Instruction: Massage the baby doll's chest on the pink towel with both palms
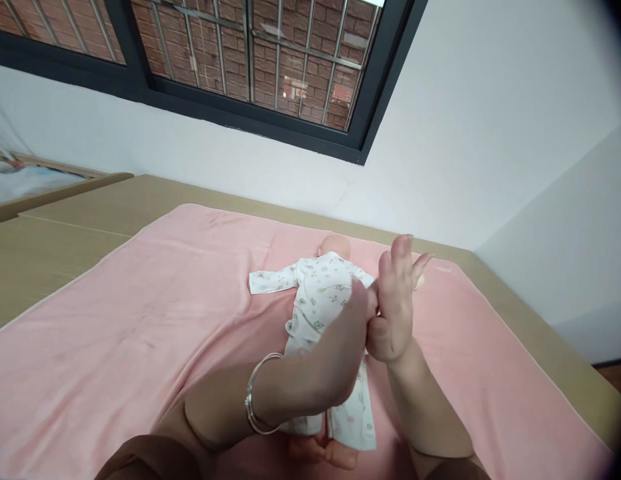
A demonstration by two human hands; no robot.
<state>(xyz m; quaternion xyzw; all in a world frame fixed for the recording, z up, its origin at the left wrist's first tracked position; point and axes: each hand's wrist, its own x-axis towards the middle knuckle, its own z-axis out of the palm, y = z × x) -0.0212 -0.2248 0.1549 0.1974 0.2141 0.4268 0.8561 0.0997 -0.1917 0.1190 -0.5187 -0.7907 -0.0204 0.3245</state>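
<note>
Above the doll's body, my two bare hands meet. My left hand (343,353), with a silver bangle (250,393) at its wrist, has its fingers curled together and pressed to the right palm; its fingertips are partly hidden. Palm turned toward the left one, my right hand (397,307) is held upright with fingers stretched out. Beneath them a baby doll (335,247) lies on a pink blanket (190,287). It wears a white printed top (320,287) and matching trousers (357,413). My forearms cover part of its legs; its bare feet (323,453) show at the bottom.
The blanket lies over a tan surface (90,220) that meets a white wall (440,167). A dark-framed window (260,127) with metal bars is above. A wooden-edged bed or cot (60,197) with pale bedding stands at the far left.
</note>
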